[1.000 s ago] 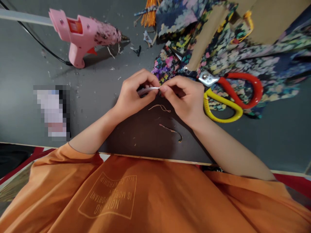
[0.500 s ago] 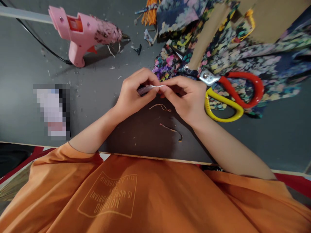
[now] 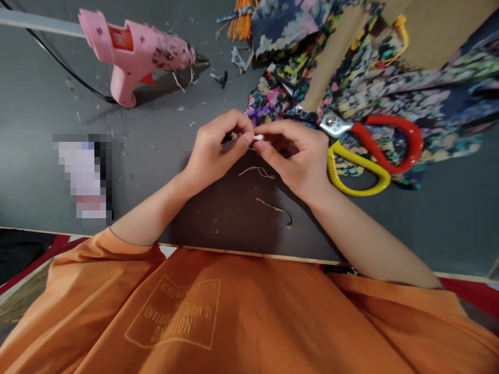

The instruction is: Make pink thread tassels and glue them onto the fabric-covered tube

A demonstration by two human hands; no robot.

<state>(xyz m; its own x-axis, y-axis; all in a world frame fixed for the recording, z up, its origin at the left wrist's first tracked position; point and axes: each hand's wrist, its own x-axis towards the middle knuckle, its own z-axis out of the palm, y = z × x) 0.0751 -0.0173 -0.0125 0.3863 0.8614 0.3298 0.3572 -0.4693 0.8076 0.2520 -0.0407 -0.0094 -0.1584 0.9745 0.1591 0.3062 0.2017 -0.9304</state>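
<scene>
your left hand [image 3: 212, 153] and right hand [image 3: 296, 156] pinch a thin pale plastic strip [image 3: 255, 138] between closed fingertips, above the grey table [image 3: 156, 150], beside red-and-yellow scissors [image 3: 370, 150].

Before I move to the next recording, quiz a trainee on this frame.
1. True or false: the left hand holds the pink glue gun.
2. The scissors' handles are: A) red and yellow, B) blue, C) black.
3. What do the left hand and the right hand pinch between them?
Key: 1 false, it lies on the table; 2 A; 3 a small whitish strip.
</scene>
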